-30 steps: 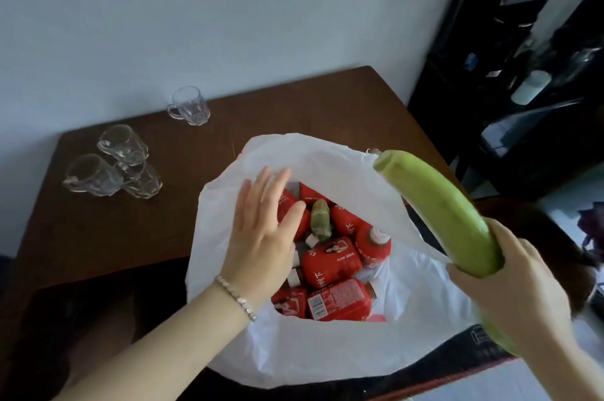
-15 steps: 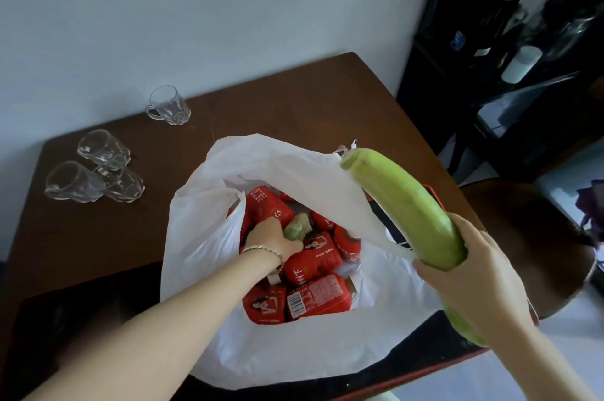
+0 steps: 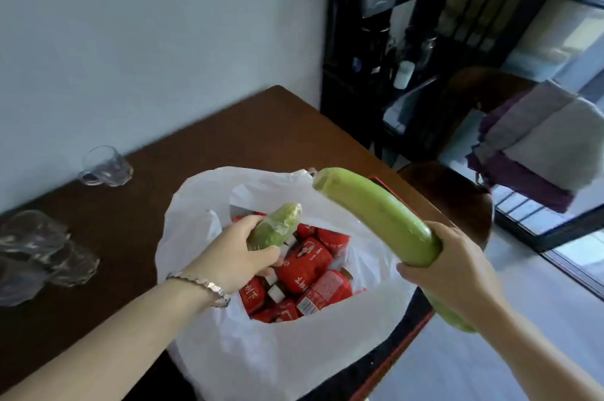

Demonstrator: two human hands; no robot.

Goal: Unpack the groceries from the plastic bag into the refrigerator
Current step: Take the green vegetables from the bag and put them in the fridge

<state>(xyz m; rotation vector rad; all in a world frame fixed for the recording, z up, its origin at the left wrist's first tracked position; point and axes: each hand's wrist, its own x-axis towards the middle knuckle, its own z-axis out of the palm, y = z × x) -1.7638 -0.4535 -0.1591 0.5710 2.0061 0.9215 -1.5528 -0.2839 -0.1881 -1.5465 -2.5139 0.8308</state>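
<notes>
While the right hand [image 3: 452, 265] grips a long pale-green gourd [image 3: 376, 214], it tilts.

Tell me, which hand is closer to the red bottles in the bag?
Left. The left hand hangs just over the red bottles; the right hand is out beside the bag, to its right.

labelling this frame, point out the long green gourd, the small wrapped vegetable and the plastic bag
long green gourd [image 3: 376, 208]: head view, middle of its bare upper length
small wrapped vegetable [image 3: 279, 224]: head view, its film-wrapped upper half
plastic bag [image 3: 261, 351]: head view, near wall below the opening
</notes>
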